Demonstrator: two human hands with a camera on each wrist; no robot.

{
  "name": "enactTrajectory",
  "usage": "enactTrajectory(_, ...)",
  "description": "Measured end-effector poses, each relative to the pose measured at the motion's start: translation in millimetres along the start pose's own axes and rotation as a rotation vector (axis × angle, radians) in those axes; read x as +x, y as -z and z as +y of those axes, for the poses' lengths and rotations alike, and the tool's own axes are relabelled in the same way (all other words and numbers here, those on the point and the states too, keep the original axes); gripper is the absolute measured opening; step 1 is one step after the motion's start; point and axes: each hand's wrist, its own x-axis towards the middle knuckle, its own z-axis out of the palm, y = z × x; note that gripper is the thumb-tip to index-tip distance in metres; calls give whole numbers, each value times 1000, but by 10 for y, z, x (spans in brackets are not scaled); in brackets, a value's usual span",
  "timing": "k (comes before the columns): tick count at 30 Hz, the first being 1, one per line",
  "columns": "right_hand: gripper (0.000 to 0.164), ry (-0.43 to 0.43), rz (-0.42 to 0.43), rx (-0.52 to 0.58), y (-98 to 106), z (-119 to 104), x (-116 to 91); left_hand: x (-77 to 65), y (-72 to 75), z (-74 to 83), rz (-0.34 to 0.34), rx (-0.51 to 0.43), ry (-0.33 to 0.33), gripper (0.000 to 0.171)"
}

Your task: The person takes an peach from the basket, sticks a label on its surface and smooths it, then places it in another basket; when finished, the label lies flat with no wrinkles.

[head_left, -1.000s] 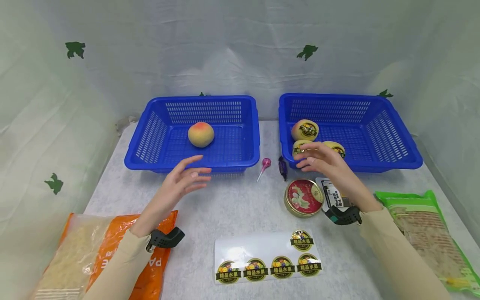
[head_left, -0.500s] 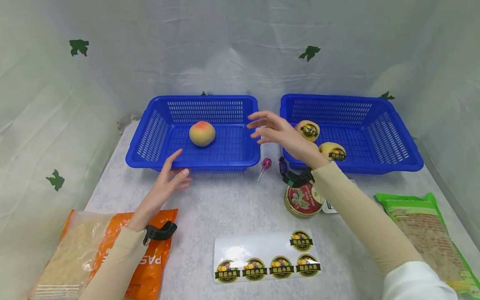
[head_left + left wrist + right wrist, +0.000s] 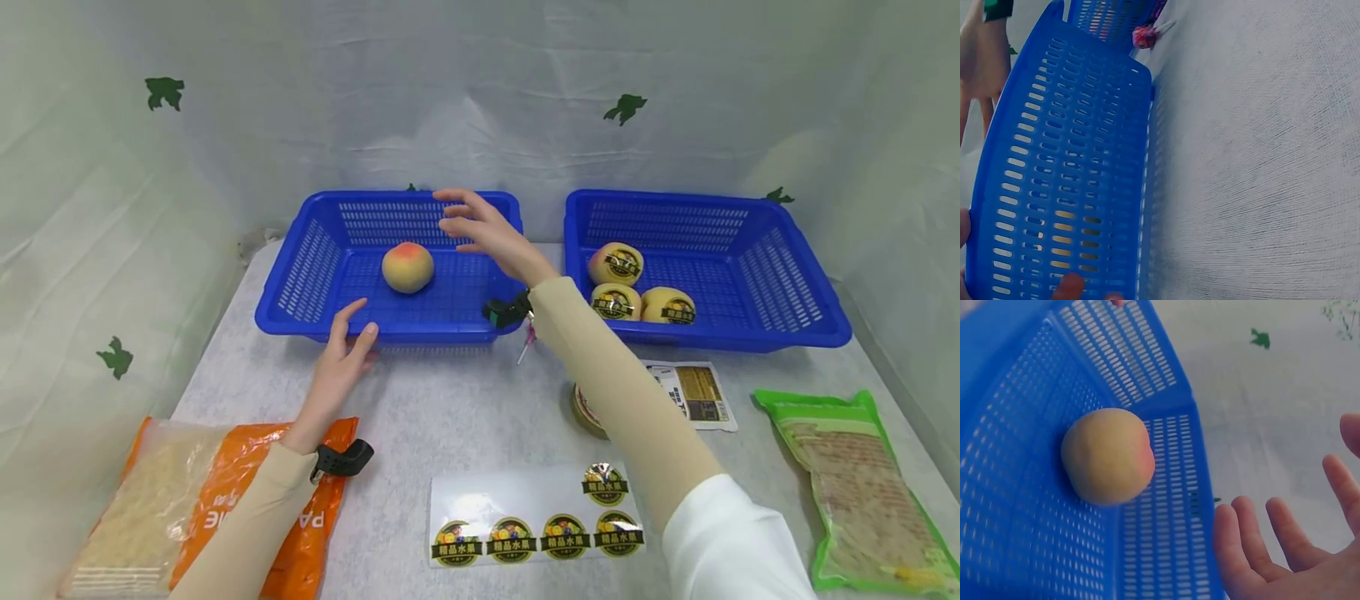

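Note:
In the head view a lone yellow-pink peach (image 3: pixel 408 267) sits in the left blue basket (image 3: pixel 285 320). Over that basket's right half hangs my right hand (image 3: pixel 483 227), fingers spread and holding nothing. The right wrist view shows the peach (image 3: pixel 1109 456) inside the basket, apart from my right fingers (image 3: pixel 1294 537). My left hand (image 3: pixel 341 367) is at the basket's front rim, thumb and index finger apart. In the left wrist view its fingertips (image 3: pixel 1069 287) are close to the slotted front wall (image 3: pixel 1066 156); whether they touch it I cannot tell.
The right blue basket (image 3: pixel 750 337) holds stickered peaches (image 3: pixel 615 302). In front lie a sticker sheet (image 3: pixel 517 492), a round tin (image 3: pixel 587 412) partly behind my right arm, a lollipop (image 3: pixel 527 342) and a white-brown packet (image 3: pixel 701 392). Orange (image 3: pixel 285 533) and green (image 3: pixel 855 492) food bags flank them.
My right hand has swept left from the right basket to above the left one. The left hand has shifted slightly left, its thumb now apart from the index finger. The peaches stay put.

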Motion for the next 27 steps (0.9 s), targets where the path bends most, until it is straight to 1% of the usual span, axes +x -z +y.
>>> enactTrajectory(3,47,-30,26,23,-82,110,182,-37,-24,64,35,28,-43,53)
enactTrajectory(6,47,-55,44,16,-186,215,313,-54,-45,81,63,36,-60,52)
enactTrajectory(11,49,-97,61,3,-358,346,432,-60,-78,67,87,10,-53,49)
enactTrajectory(15,49,-167,62,2,-464,431,510,-58,-86,55,101,8,-49,48)
enactTrajectory(19,49,-233,45,-9,-513,490,560,-49,-94,56,97,-3,-43,49)
enactTrajectory(22,51,-235,28,-80,-528,509,580,-41,-102,67,90,-17,-48,48)
enactTrajectory(24,53,-222,-1,-164,-539,514,595,-41,-103,74,91,-21,-55,47)
enactTrajectory(27,57,-211,-73,-310,-562,519,621,-52,-96,80,99,-16,-62,46)
